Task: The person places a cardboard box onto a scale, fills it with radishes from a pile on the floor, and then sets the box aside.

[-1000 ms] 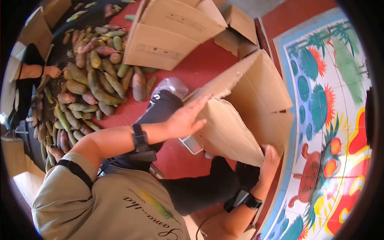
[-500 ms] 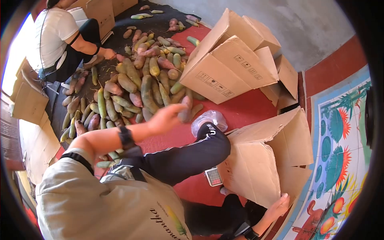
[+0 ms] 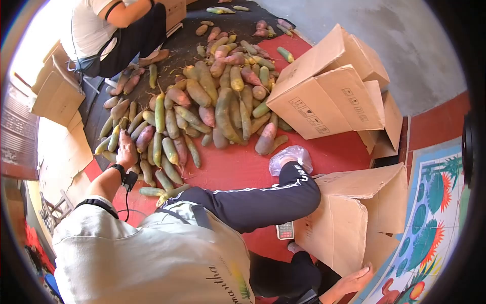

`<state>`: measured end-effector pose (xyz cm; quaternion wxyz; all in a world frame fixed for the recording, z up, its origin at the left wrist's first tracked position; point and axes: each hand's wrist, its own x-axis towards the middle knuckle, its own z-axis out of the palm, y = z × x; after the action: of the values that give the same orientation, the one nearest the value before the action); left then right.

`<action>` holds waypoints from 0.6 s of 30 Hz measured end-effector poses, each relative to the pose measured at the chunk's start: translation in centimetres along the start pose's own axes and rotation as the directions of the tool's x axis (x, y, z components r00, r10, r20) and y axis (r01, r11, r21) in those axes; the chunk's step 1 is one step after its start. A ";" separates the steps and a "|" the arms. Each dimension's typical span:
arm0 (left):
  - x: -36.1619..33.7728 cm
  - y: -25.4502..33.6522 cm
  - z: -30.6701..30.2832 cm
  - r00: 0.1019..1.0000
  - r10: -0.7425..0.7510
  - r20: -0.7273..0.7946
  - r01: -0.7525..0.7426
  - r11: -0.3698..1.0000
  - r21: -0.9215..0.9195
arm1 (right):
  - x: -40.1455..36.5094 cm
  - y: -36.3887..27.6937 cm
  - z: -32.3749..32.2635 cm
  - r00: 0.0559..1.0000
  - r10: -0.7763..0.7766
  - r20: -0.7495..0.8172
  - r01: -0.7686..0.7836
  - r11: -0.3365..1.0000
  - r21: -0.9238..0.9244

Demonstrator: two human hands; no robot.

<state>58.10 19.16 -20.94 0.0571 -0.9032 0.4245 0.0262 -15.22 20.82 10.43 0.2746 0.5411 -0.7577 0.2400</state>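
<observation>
My left hand (image 3: 127,151) reaches to the near left edge of a large heap of radishes, fingers stretched out. A purple radish (image 3: 145,138) and a green radish (image 3: 114,139) lie right beside its fingers. At the lower right, my right hand (image 3: 354,279) grips the bottom edge of an open cardboard box (image 3: 331,230), whose flaps stand out. A long green radish (image 3: 160,112) tops the heap's left part, and a reddish radish (image 3: 266,139) rests at its right end.
A second cardboard box (image 3: 324,104) with raised flaps stands upper right. By my bagged foot (image 3: 291,158) is red floor covering; a small scale display (image 3: 285,231) sits under my leg. Another person (image 3: 109,35) squats at upper left. A painted tile wall (image 3: 430,223) borders the right.
My left hand has moved from the heap's right end to its left edge. My right hand stays at the box. The other person's arm has lifted off the radishes, and the view has shifted.
</observation>
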 end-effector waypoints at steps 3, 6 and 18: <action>-1.9 0.8 -3.4 0.925 -0.175 0.336 0.179 0.984 0.021 | -0.1 -0.2 -0.2 1.000 -0.013 -0.020 0.014 0.999 0.029; -1.1 -0.4 -2.4 0.890 -0.280 0.360 0.334 0.937 -0.098 | -0.3 -0.9 -0.5 0.992 -0.102 -0.076 0.100 0.995 -0.030; 6.7 -4.4 10.8 0.972 -0.215 0.098 0.234 0.826 -0.512 | -1.1 -2.8 -2.5 0.968 -0.194 -0.163 0.163 0.970 -0.183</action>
<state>65.73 18.20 -31.96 -0.1787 -0.9278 0.2913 0.1495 -11.87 22.39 11.72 0.4068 0.5585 -0.6955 0.1973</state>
